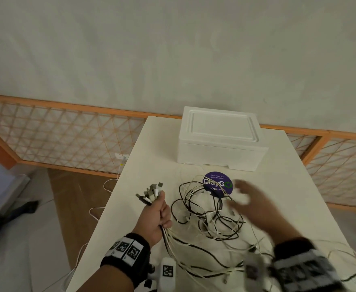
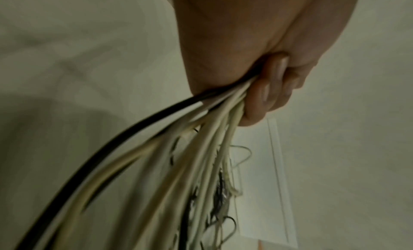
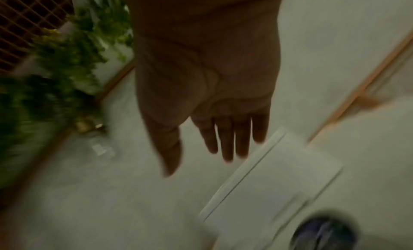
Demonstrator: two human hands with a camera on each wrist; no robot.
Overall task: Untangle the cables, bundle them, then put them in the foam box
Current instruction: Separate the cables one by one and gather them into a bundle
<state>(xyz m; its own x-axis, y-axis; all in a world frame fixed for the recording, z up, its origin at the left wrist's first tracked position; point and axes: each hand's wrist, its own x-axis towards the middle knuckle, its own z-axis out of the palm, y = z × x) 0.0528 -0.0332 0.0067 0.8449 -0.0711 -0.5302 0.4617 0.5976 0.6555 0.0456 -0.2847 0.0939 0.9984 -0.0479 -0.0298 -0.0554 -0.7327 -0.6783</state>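
Note:
My left hand (image 1: 160, 209) grips a bunch of white and black cables just below their plugs (image 1: 150, 191), which stick up out of the fist. The left wrist view shows the fingers (image 2: 266, 94) curled round the cables (image 2: 201, 140). The rest of the cables (image 1: 210, 218) lie in a loose tangle on the white table (image 1: 299, 197). My right hand (image 1: 248, 204), blurred, hovers above the tangle with straight fingers (image 3: 228, 139), holding nothing. The white foam box (image 1: 221, 138), lid on, stands at the table's far end.
A round purple sticker (image 1: 217, 182) lies between the box and the tangle. A white device with a marker (image 1: 167, 272) sits at the near edge. Some cables hang off the table's left side (image 1: 109, 182). A lattice partition (image 1: 63, 140) runs behind the table.

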